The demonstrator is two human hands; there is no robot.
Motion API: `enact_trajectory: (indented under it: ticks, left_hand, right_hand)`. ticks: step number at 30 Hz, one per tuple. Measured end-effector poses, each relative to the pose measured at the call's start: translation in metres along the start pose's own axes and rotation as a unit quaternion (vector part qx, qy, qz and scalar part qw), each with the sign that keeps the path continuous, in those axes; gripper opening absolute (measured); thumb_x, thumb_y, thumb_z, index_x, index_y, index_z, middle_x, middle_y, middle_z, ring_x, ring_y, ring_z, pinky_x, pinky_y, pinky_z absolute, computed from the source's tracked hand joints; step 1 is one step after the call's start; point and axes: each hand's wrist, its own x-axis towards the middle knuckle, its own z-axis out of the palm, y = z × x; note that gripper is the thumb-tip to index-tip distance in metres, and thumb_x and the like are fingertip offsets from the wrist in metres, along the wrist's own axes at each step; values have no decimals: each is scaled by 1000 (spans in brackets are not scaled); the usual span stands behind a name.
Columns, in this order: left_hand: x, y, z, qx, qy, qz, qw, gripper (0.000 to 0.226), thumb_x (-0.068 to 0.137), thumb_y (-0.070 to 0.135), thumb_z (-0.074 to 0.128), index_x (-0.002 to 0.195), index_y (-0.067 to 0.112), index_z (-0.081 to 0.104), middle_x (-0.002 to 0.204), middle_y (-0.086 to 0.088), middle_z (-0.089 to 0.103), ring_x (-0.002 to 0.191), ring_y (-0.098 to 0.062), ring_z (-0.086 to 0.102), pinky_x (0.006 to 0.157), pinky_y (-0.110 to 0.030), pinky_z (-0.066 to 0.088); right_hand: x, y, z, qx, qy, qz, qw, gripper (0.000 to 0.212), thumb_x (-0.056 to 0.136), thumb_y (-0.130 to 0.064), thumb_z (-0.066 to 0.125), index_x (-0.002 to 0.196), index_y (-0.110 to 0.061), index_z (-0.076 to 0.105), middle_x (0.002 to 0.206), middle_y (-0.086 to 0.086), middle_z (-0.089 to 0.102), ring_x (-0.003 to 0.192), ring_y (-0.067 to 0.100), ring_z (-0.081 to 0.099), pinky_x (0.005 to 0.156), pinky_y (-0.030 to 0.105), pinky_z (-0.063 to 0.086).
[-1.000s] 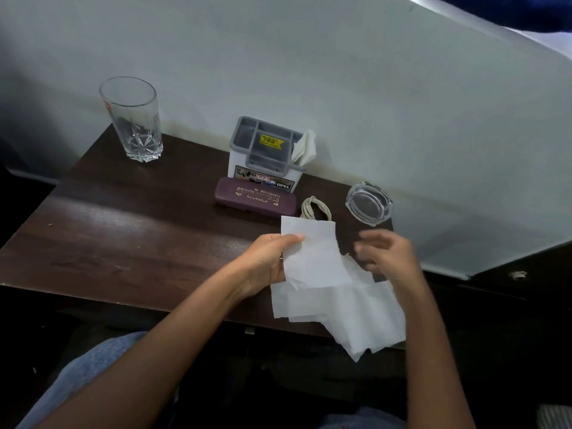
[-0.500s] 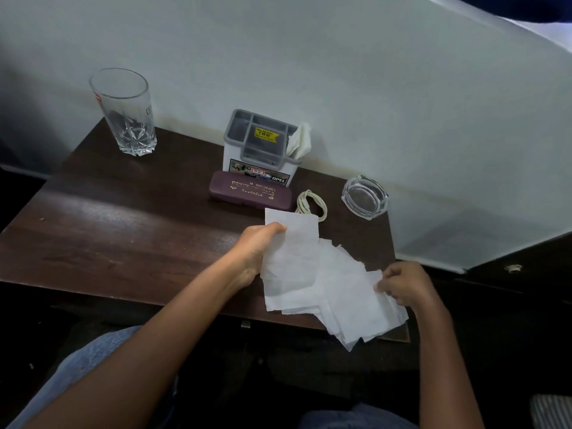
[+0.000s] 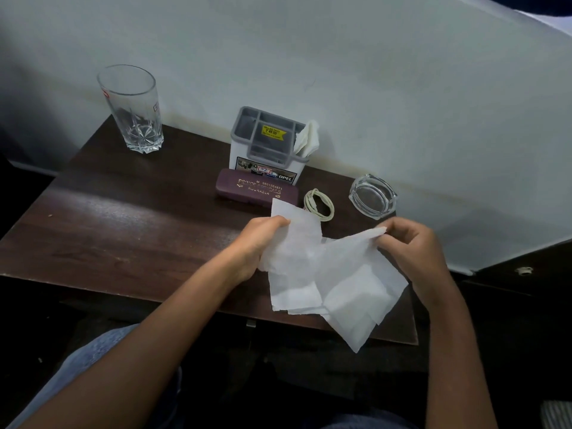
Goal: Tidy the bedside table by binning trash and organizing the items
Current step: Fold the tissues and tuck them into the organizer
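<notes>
Several white tissue sheets (image 3: 334, 286) lie overlapping near the front right edge of the dark wooden bedside table (image 3: 123, 230). My left hand (image 3: 260, 243) pinches the left sheet and holds it partly upright. My right hand (image 3: 411, 246) pinches the top corner of another sheet and lifts it off the pile. Behind them lie a maroon glasses case (image 3: 257, 191) and a coiled white cable (image 3: 318, 204).
A grey and white organizer box (image 3: 266, 150) with a tissue tucked in its right slot stands against the wall. A tall empty glass (image 3: 131, 108) stands at the back left, a glass ashtray (image 3: 373, 196) at the right. My knees show below the table's front edge.
My right hand went down to the pile's right edge, then rose with a sheet's corner pinched. My left hand kept its hold on the left sheet.
</notes>
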Motion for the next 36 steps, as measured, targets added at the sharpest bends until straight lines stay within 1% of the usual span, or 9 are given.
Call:
enact_trajectory:
  ticks: [3,8,15,20,23,25,29,31,36]
  left_hand:
    - [0,0,1,22,-14,6,1000,18,91,25,52,92,14,67,89,-6,68,80,-24,63,61,-28,48]
    - [-7,-3,4,-9,-154,-55,987,23,94,18,47,103,6,64,88,-8,70,76,-20,66,70,-31,52]
    - [-14,-4,9,-28,-261,-82,961,36,96,36,42,110,9,62,93,-5,65,86,-17,61,80,-31,46]
    - [-17,0,8,-43,-295,-109,948,55,93,57,35,98,12,66,93,-4,70,83,-17,67,81,-31,51]
    - [-17,-2,7,19,-270,-74,960,32,95,36,47,106,10,63,99,-8,67,87,-20,64,82,-31,51]
    - [-16,-4,7,54,-234,-54,969,15,94,19,52,100,8,61,92,-8,68,79,-18,65,74,-29,52]
    - [-10,-5,3,76,-157,-47,984,12,93,13,52,91,7,62,87,-9,70,78,-22,67,75,-32,54]
    - [-6,-6,0,114,-113,-38,986,15,93,14,50,90,7,64,90,-11,70,81,-25,67,81,-36,53]
    - [-6,-6,3,193,-71,-31,978,19,93,16,47,85,11,63,81,-4,68,73,-19,65,67,-28,50]
  right_hand:
    - [-5,-22,6,2,-73,-35,997,17,77,9,56,65,-2,61,63,8,60,59,13,53,57,19,42]
    - [-4,-36,27,-52,-159,-68,984,22,75,11,55,67,-7,65,67,10,59,64,12,50,61,21,39]
    - [1,-27,47,-80,-128,-75,986,19,74,-4,53,80,-15,68,72,19,60,64,17,49,61,31,40]
    - [5,-21,48,-131,-97,-86,983,25,81,3,54,92,-17,66,65,-1,54,59,10,45,58,23,38]
    - [7,-15,50,-135,-98,-80,983,28,81,2,54,96,-18,66,68,0,56,61,11,48,60,23,40]
    - [10,-11,44,-101,-88,-68,989,28,81,3,57,98,-17,67,72,2,60,62,11,51,61,23,42]
    - [19,12,7,-46,55,21,997,20,83,3,59,97,-8,67,81,10,65,58,12,57,55,10,47]
    - [16,30,-9,-75,107,81,988,15,83,6,57,93,-1,67,83,14,65,61,15,55,52,12,47]
    - [14,49,-6,-172,-17,148,974,7,80,-1,64,80,-7,68,76,7,63,69,17,54,58,24,41]
